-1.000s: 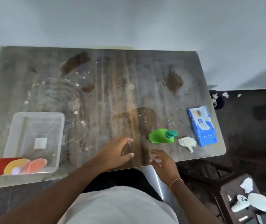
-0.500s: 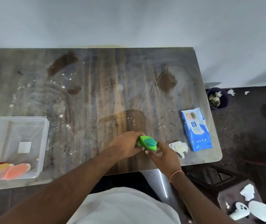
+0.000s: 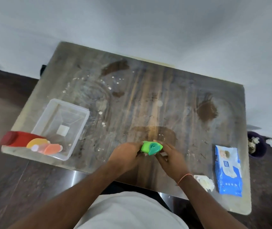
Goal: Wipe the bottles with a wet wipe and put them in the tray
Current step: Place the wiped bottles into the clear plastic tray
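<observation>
Head view: both hands (image 3: 125,154) around green bottle (image 3: 151,147)

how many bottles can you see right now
4. A green bottle held between the left hand and right hand; red, yellow and orange ones at the tray's near end.

A worn, stained wooden table (image 3: 148,100) with a glossy top lies under both hands and runs far beyond them. Past the table's edge, well to the right of the right hand, a dark round bin (image 3: 257,146) on the dark floor (image 3: 3,100) holds crumpled white scraps. A pale wall (image 3: 132,22) rises beyond the table.
</observation>
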